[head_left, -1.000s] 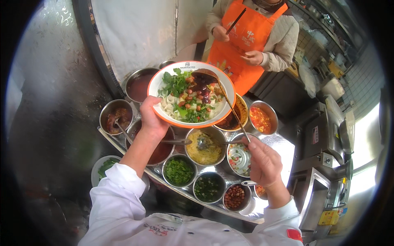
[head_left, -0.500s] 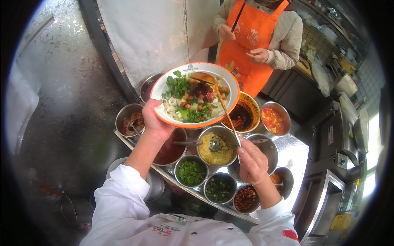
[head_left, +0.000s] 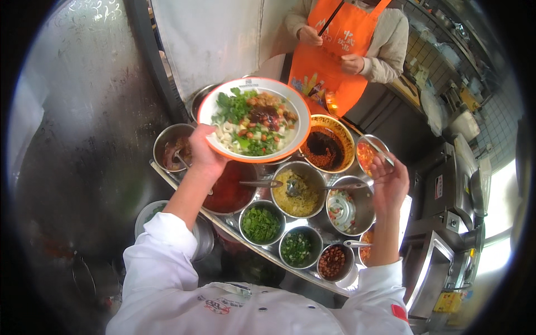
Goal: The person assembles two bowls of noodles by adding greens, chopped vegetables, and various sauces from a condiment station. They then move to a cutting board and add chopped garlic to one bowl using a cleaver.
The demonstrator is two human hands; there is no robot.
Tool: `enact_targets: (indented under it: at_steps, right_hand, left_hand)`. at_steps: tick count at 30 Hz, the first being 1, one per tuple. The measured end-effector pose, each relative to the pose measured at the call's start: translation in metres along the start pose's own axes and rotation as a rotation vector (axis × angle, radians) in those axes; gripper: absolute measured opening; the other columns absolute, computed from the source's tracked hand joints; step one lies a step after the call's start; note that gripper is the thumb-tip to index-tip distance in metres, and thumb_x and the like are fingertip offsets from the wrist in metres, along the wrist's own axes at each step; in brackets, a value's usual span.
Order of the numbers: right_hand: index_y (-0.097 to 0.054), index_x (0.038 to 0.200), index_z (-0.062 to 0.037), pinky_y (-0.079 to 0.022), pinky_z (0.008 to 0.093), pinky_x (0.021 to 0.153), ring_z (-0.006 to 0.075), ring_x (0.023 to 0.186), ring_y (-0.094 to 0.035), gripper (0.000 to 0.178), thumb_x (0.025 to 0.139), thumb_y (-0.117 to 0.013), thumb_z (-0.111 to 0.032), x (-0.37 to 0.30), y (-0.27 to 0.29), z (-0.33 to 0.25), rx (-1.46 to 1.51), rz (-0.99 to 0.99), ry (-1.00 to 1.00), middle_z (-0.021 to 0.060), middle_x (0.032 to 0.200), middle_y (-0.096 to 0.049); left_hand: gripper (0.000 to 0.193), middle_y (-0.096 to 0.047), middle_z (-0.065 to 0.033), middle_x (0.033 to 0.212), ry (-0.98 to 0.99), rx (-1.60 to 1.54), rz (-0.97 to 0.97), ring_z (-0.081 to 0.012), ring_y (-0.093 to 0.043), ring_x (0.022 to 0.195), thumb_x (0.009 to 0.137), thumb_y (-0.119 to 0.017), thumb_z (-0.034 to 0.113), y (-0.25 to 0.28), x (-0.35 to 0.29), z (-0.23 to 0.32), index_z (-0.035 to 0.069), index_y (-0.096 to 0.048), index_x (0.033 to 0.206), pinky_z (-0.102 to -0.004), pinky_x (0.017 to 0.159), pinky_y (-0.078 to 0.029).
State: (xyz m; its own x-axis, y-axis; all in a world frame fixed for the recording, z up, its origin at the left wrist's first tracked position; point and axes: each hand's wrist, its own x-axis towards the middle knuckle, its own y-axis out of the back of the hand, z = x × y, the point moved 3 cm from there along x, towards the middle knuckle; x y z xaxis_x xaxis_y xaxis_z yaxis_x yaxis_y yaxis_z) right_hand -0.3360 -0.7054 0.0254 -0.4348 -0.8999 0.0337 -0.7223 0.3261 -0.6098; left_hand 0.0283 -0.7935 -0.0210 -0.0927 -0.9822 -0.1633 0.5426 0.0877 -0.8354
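Observation:
My left hand (head_left: 207, 153) grips the near-left rim of a white bowl with an orange edge (head_left: 305, 124), held above the pots. In it lie pale noodles, cilantro (head_left: 231, 106), chopped greens, peanuts and a dark red sauce (head_left: 266, 116). My right hand (head_left: 391, 181) is closed on the handle end of a ladle (head_left: 379, 147), raised over the right side of the pots. The ladle's oily bowl appears to hang above the pot of dark chili oil (head_left: 325, 146), apart from the white bowl.
Steel pots hold yellow minced garlic (head_left: 296, 192), red sauce (head_left: 231, 187), cilantro (head_left: 260, 224), chopped scallion (head_left: 297, 247) and peanuts (head_left: 332, 261). Spoon handles stick out over several rims. Across the counter stands a person in an orange apron (head_left: 335, 50), holding a dark stick.
The ladle has left the white bowl, moving right with my right hand toward the chili oil pot. The white bowl has shifted slightly left and up.

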Motion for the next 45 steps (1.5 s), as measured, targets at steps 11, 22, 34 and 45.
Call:
enact_targets:
  at_steps: [11, 22, 34, 45]
  right_hand:
    - [-0.063, 0.096, 0.0031, -0.046, 0.0276, 0.058, 0.0138, 0.061, -0.057, 0.033, 0.076, -0.069, -0.023, 0.037, -0.006, -0.008, -1.628, 0.24, 0.559, 0.01, 0.077, -0.064]
    - [-0.06, 0.094, 0.0065, -0.043, 0.021, 0.048, 0.0112, 0.055, -0.055, 0.026, 0.085, -0.056, -0.017, 0.045, -0.087, 0.174, -0.757, -0.339, -0.149, 0.0083, 0.072, -0.062]
    - [-0.05, 0.098, 0.012, -0.056, 0.0311, 0.061, 0.024, 0.067, -0.064, 0.024, 0.089, -0.044, -0.009, 0.037, -0.079, 0.11, -0.515, -0.21, -0.198, 0.0216, 0.082, -0.061]
    - [-0.049, 0.097, 0.0137, -0.056, 0.0327, 0.063, 0.026, 0.067, -0.064, 0.026, 0.089, -0.042, -0.01, 0.025, -0.126, 0.05, -0.55, -0.242, -0.145, 0.024, 0.081, -0.061]
  left_hand:
    - [0.056, -0.054, -0.0192, 0.114, -0.328, 0.154, 0.127, -0.03, -0.054, 0.104, 0.069, -0.045, 0.021, 0.048, -0.037, 0.08, -0.006, -0.045, 0.119, -0.039, 0.093, -0.041]
    - [0.059, -0.052, -0.0175, 0.118, -0.372, 0.116, 0.154, -0.0295, -0.051, 0.108, 0.068, -0.044, 0.018, 0.086, -0.043, 0.099, -0.002, -0.042, 0.123, -0.0395, 0.095, -0.039]
    - [0.053, -0.053, -0.0201, 0.115, -0.38, 0.148, 0.201, -0.0293, -0.053, 0.108, 0.073, -0.04, 0.017, 0.089, -0.033, 0.096, -0.009, -0.045, 0.119, -0.0401, 0.095, -0.04]
    - [0.053, -0.053, -0.0179, 0.115, -0.306, 0.09, 0.199, -0.0294, -0.052, 0.107, 0.071, -0.045, 0.016, 0.081, -0.023, 0.081, -0.005, -0.045, 0.119, -0.0386, 0.096, -0.039]
